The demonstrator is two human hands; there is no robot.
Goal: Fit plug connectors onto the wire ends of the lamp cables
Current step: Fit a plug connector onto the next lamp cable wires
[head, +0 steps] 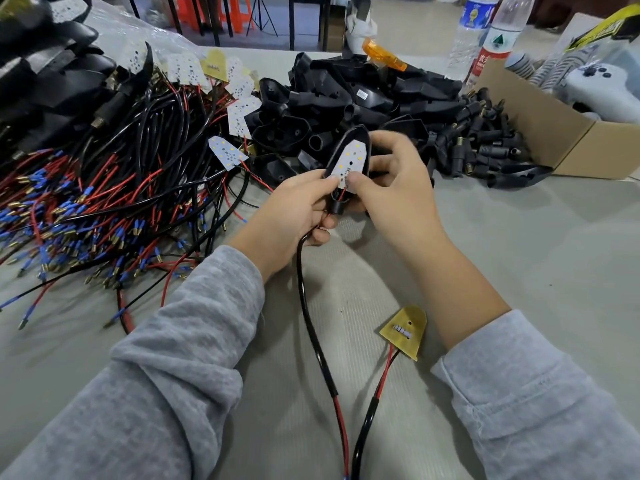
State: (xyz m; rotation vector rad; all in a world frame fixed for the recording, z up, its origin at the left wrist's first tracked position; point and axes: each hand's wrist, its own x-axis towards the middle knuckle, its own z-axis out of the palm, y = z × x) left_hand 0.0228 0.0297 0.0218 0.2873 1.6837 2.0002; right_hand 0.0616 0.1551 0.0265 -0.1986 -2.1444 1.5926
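Both hands hold a black lamp housing [360,138] at the table's middle, with a white LED board [349,161] lying in it. My left hand [294,206] grips the housing's lower neck and my right hand [391,181] grips its right side; both thumbs press on the board's lower end. A black cable [313,327] hangs from the housing's neck toward me and ends in a red wire [341,424]. A second, yellow-backed board [405,330] lies face down by my right forearm with its own red and black lead.
A heap of red and black cables with blue-sleeved terminals [86,216] fills the left. Black housings [346,98] are piled behind my hands, black plug connectors [485,143] to their right. A cardboard box [568,147] and water bottles [491,36] stand at the back right.
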